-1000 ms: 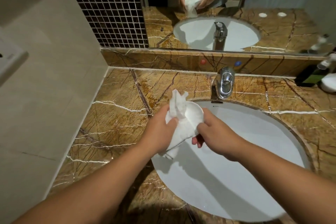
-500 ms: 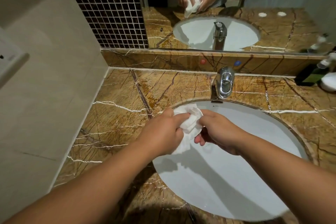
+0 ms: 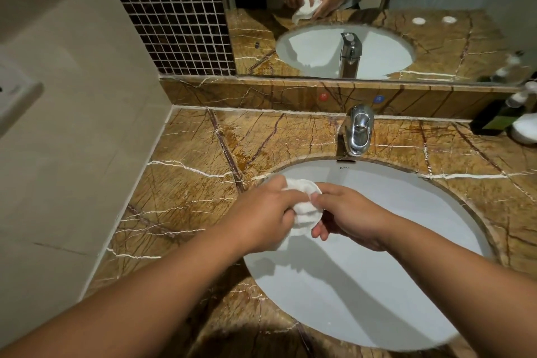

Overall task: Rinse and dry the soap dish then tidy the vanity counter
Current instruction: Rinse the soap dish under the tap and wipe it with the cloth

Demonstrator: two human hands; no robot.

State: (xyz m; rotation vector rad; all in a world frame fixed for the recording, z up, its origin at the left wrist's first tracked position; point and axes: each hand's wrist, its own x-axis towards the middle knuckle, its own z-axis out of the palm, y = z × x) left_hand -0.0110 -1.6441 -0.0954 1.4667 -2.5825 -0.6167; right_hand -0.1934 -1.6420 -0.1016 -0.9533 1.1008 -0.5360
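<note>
Over the left edge of the sink [image 3: 392,285], both my hands hold a small round white soap dish [image 3: 317,203]. A white cloth [image 3: 300,213] is bunched over the dish and hides most of it. My left hand [image 3: 261,218] grips the cloth and presses it against the dish, with a loose end hanging below my fingers. My right hand [image 3: 348,215] holds the dish from the right, thumb on its upper rim and fingers underneath. The mirror shows the same grip from the other side.
A chrome faucet [image 3: 359,131] stands behind the basin. The brown marble counter [image 3: 189,183] meets a beige wall on the left. A dark green pump bottle [image 3: 494,122] and a white object [image 3: 526,132] sit at the far right. A mirror runs above the backsplash.
The cloth's raised corner has come down. My left hand has closed the cloth over the dish, so the dish's open face no longer shows. Both hands stay over the basin's left edge.
</note>
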